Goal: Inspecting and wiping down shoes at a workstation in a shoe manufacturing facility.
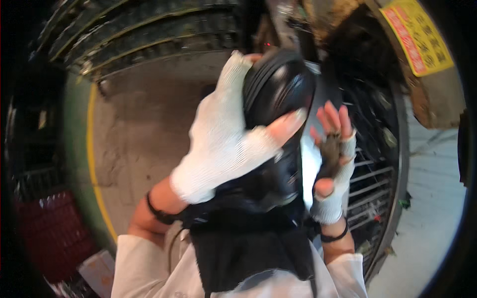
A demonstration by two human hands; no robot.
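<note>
A glossy black leather shoe (290, 89) stands upright in front of my chest, its ridged edge toward the left. My left hand (223, 134), in a white knit fingerless glove, grips it from the left, with the thumb across its front and the fingers partly hidden behind its edge. Just right of the shoe is my right hand (340, 154), gloved the same way, fingers stretched and apart. A dark brown patch covers its palm; I cannot tell whether this is dirt or a small thing lying there. Below the shoe hangs a black apron (251, 253) over my light clothes.
To the right is a metal-barred rack (370, 196) with dark scraps around it. A brown board (437, 102) with a yellow and red label (420, 37) juts in at upper right. Racks (149, 30) line the upper left; a dark red crate (54, 233) stands at lower left.
</note>
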